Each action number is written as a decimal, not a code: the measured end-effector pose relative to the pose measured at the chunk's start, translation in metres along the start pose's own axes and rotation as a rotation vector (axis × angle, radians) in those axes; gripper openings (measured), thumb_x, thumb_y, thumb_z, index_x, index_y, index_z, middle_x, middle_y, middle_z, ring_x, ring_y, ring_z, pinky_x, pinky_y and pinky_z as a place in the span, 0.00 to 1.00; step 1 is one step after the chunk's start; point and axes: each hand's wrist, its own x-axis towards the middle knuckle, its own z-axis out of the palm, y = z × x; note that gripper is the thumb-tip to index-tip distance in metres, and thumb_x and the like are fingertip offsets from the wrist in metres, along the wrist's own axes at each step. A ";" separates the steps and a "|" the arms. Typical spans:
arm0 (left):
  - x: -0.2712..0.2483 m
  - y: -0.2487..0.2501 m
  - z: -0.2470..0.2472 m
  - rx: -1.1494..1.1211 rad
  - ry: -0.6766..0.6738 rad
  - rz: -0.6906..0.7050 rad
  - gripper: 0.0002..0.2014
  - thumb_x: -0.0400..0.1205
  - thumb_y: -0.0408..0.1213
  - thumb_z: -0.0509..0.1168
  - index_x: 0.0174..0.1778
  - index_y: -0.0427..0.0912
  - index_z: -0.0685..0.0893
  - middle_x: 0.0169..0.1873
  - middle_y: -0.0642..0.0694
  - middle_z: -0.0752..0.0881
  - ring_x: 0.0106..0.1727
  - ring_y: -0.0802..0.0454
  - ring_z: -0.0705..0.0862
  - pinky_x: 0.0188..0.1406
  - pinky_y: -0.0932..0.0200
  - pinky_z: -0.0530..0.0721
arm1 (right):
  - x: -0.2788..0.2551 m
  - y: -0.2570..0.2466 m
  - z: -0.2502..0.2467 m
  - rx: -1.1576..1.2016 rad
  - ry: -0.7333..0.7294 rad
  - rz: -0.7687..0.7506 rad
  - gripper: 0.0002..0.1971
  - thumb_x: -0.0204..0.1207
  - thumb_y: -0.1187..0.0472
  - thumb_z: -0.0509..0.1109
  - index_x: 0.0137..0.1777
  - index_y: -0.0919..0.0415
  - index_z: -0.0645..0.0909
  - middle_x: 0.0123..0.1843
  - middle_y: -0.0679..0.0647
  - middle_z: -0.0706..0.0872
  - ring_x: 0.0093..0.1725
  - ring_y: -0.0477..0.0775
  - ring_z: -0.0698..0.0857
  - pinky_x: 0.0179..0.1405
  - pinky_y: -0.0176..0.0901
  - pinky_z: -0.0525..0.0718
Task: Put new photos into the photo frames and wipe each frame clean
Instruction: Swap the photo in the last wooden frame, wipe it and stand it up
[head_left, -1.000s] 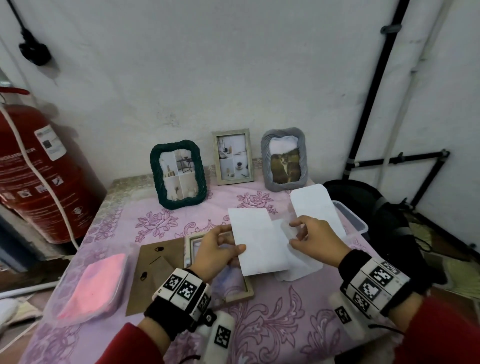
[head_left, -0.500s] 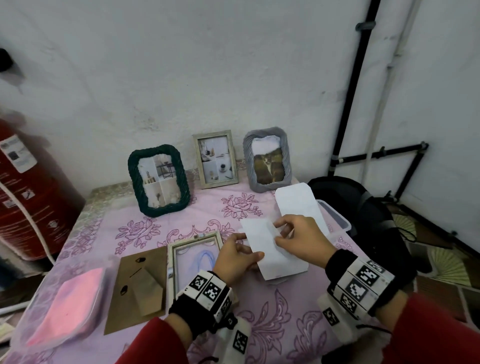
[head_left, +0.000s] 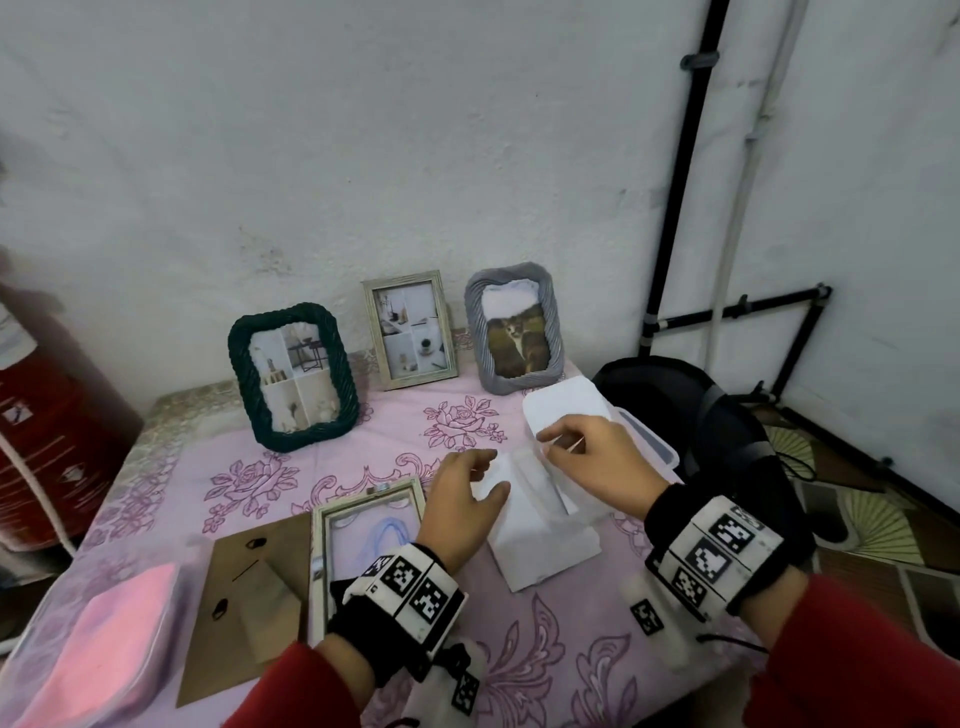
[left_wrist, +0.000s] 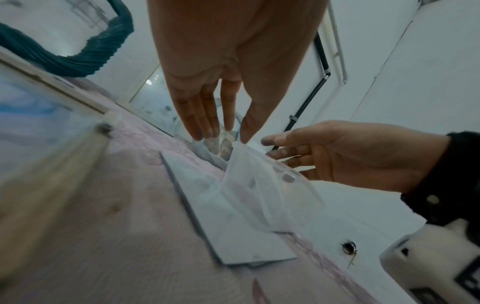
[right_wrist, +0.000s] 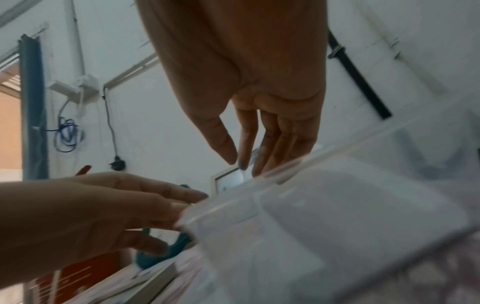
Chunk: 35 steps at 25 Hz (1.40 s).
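Observation:
A light wooden frame (head_left: 366, 499) lies face down and open on the pink tablecloth, its brown backing board (head_left: 249, 597) beside it. White photo paper (head_left: 540, 551) lies to its right, under a clear plastic sleeve (left_wrist: 262, 185) whose top layer stands lifted. My left hand (head_left: 491, 473) has straight fingers, and its thumb tip touches the sleeve's top corner. My right hand (head_left: 548, 441) pinches the sleeve's far edge, its fingertips showing through the plastic. Three filled frames stand at the wall: green (head_left: 293, 374), wooden (head_left: 410, 327), grey (head_left: 514, 332).
A pink cloth in a clear bag (head_left: 93, 660) lies at the front left. A clear plastic box (head_left: 654, 447) with a white sheet (head_left: 566, 405) over it sits at the right edge. A black bag (head_left: 727, 426) is beyond it, a red extinguisher (head_left: 52, 431) at left.
My left hand let go of the white photo it held up; the photo now lies on the table by the sleeve. Both hands came closer together at the sleeve's top edge.

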 end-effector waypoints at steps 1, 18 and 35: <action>0.005 0.005 0.002 -0.019 0.018 0.016 0.18 0.78 0.33 0.69 0.65 0.39 0.79 0.60 0.43 0.80 0.55 0.55 0.79 0.55 0.66 0.76 | 0.005 0.003 -0.008 -0.012 0.042 0.005 0.08 0.75 0.66 0.68 0.53 0.62 0.85 0.43 0.53 0.86 0.36 0.42 0.78 0.35 0.20 0.73; 0.054 0.035 0.025 -0.202 0.109 -0.001 0.11 0.74 0.26 0.71 0.48 0.38 0.79 0.32 0.50 0.81 0.36 0.54 0.79 0.37 0.73 0.76 | 0.043 0.044 -0.034 0.185 0.336 0.137 0.16 0.64 0.66 0.81 0.50 0.66 0.83 0.37 0.51 0.82 0.34 0.44 0.77 0.40 0.32 0.78; 0.048 0.042 0.006 -0.498 0.070 -0.014 0.03 0.81 0.29 0.64 0.47 0.37 0.76 0.36 0.38 0.85 0.32 0.49 0.84 0.36 0.57 0.81 | 0.028 -0.001 -0.058 0.322 0.302 -0.084 0.06 0.76 0.72 0.68 0.50 0.67 0.84 0.42 0.56 0.85 0.43 0.48 0.81 0.43 0.28 0.79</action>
